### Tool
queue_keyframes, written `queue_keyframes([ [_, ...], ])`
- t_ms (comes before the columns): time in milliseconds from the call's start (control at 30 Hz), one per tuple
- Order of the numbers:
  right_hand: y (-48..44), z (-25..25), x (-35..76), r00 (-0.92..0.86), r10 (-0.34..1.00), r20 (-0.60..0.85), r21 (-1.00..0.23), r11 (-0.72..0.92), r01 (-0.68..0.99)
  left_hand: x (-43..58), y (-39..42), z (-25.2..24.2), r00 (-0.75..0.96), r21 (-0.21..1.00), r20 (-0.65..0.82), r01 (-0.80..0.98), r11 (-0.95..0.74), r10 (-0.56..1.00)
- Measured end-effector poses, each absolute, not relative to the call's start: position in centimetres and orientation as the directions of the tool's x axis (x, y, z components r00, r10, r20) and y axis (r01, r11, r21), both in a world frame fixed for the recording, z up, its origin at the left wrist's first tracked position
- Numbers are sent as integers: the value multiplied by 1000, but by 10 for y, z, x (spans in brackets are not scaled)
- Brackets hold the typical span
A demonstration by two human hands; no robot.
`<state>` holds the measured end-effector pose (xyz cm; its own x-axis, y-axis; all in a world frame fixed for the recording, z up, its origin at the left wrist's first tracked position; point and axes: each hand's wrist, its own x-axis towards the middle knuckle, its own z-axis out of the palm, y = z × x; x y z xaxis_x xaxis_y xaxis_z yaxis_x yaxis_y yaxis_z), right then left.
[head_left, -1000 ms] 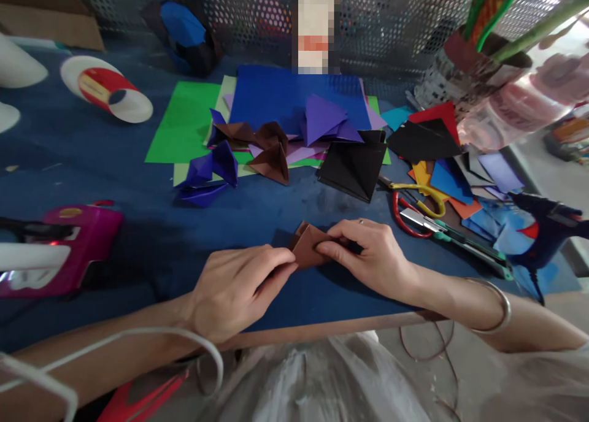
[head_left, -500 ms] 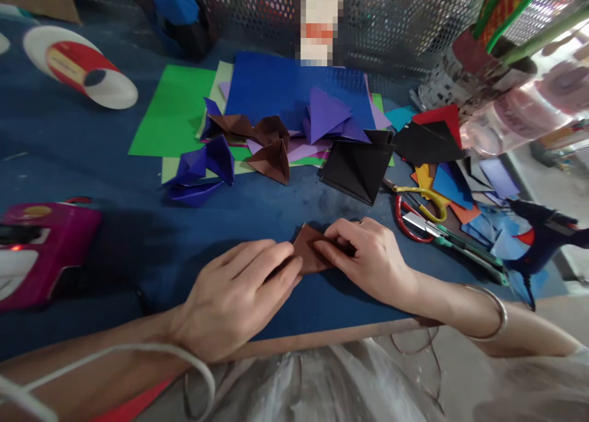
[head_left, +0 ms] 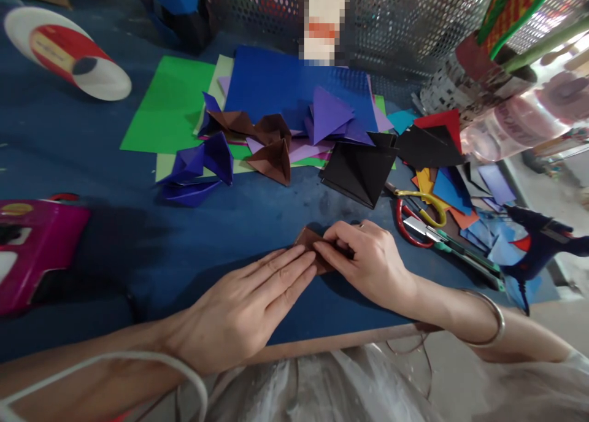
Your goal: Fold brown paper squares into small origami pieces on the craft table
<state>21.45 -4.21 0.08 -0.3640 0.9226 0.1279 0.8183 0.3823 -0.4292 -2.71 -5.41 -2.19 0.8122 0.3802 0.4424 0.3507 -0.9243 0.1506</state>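
Between my hands a small folded brown paper (head_left: pixel 307 236) lies on the blue table, largely covered by fingers. My left hand (head_left: pixel 257 299) rests flat with its fingers stretched out, their tips pressing on the paper's left part. My right hand (head_left: pixel 368 256) pinches the paper's right side between thumb and curled fingers. Beyond them stand folded brown paper pieces (head_left: pixel 271 158), a dark blue folded piece (head_left: pixel 197 170), a purple folded piece (head_left: pixel 329 115) and a black folded square (head_left: pixel 361 170).
Right of my hands lie scissors (head_left: pixel 414 222), a green cutter knife (head_left: pixel 460 250), a glue gun (head_left: pixel 538 238) and paper scraps (head_left: pixel 455 186). Coloured sheets (head_left: pixel 159 112) lie at the back. A tape roll (head_left: pixel 69 54) and a magenta device (head_left: pixel 55 244) sit at left.
My left hand has straightened its fingers and slid right, further over the brown paper. My right hand keeps its pinch in nearly the same place. The view has shifted slightly.
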Motion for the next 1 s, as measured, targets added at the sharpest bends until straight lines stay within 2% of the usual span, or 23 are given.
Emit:
queue_keyframes([
  [200, -41, -1, 214, -371, 922, 113, -407, 384, 829, -25, -54, -20, 803, 140, 451, 367, -920, 389],
  [533, -42, -5, 213, -389, 904, 175, -348, 427, 835, -26, -52, -16, 824, 82, 433, 369, -926, 366],
  [1000, -43, -6, 213, -401, 894, 200, -313, 446, 838, -16, -53, -15, 777, 97, 492, 400, -912, 393],
])
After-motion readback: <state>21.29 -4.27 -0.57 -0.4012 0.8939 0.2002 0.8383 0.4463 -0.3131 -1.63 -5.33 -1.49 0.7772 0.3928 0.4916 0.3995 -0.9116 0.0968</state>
